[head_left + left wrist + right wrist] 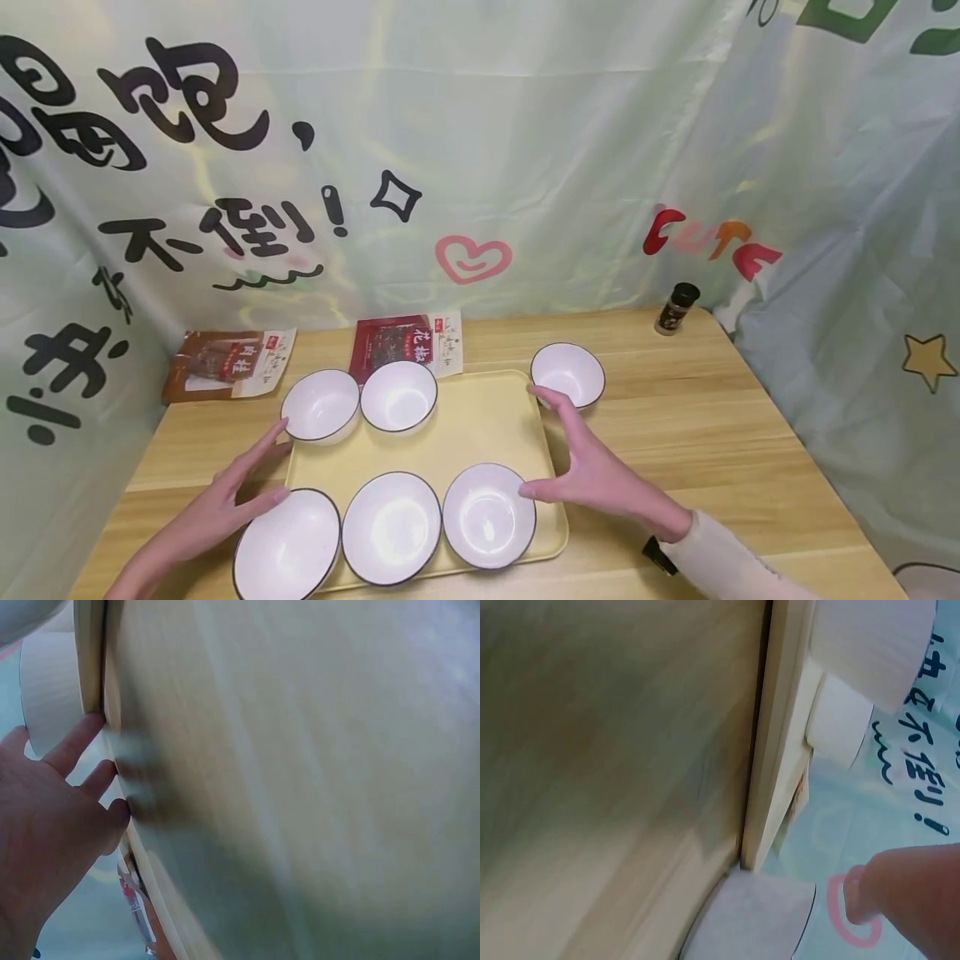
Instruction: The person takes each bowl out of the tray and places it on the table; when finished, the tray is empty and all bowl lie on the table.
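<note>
A yellow rectangular tray [480, 417] holds several white bowls with dark rims, three along its front and two at its back left. My left hand [217, 500] is spread at the tray's left side, thumb by the front-left bowl [288, 546] and fingers by the back-left bowl [322, 406]. In the left wrist view its fingertips touch near the tray's edge [88, 660]. My right hand [600, 467] spreads over the right side, thumb at the front-right bowl [489, 517], index finger by a white bowl [567, 372] standing on the table beside the tray.
Behind the tray lie a red spice packet [397, 340] and, farther left, a brown packet [228, 364]. A black-capped spice jar [677, 310] stands at the table's back right. Under the right sleeve shows a small black object [660, 556], mostly hidden. Printed cloth [570, 150] hangs around the wooden table.
</note>
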{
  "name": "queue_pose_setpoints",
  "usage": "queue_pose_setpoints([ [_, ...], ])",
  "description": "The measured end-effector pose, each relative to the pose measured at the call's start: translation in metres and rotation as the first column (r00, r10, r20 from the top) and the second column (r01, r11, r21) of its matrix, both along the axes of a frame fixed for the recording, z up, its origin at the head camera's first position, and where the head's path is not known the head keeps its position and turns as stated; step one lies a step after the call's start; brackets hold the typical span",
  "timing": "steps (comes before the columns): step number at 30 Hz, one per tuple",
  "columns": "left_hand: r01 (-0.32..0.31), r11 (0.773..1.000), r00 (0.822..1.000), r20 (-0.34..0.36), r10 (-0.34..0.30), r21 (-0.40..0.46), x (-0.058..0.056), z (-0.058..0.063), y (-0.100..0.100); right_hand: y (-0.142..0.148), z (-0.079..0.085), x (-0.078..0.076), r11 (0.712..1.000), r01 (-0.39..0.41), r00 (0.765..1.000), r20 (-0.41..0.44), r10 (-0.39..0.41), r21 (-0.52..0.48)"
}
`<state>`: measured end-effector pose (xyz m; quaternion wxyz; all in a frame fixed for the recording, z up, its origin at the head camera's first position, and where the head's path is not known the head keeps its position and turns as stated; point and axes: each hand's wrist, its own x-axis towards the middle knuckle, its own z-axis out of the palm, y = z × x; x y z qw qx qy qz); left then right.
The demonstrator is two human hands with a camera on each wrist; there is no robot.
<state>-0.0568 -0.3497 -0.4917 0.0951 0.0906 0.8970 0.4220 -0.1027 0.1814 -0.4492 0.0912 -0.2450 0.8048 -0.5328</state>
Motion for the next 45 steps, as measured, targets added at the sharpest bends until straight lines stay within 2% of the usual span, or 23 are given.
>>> queue_pose_setpoints([
  [4,0.001,1.0,1.0,-0.009,-0.001,-0.007,0.0,-0.001,0.0,-0.007,-0.003,0.005,0.999,-0.044,0.997,0.066,0.043,0.01],
  [10,-0.009,1.0,1.0,0.003,0.009,-0.003,0.001,-0.001,0.0,-0.014,-0.009,0.012,0.992,-0.116,0.988,0.107,0.111,0.041],
  [18,-0.019,1.0,0.999,0.042,0.019,0.003,0.002,0.0,0.001,-0.02,-0.016,0.021,0.968,-0.237,0.956,0.195,0.218,0.079],
  [22,-0.014,1.0,0.999,0.037,0.014,0.013,0.002,0.001,0.001,-0.023,-0.021,0.024,0.955,-0.286,0.938,0.224,0.264,0.075],
  [28,-0.008,1.0,1.0,0.019,0.008,0.029,0.002,0.001,0.002,-0.022,-0.026,0.024,0.925,-0.363,0.921,0.192,0.338,0.113],
  [34,-0.009,0.999,1.0,0.012,0.009,0.031,0.001,0.0,0.002,-0.021,-0.029,0.02,0.918,-0.39,0.905,0.216,0.367,0.075],
  [45,-0.021,0.999,1.0,0.022,0.02,0.025,0.001,0.001,0.002,-0.023,-0.032,0.021,0.927,-0.372,0.908,0.223,0.356,0.035],
])
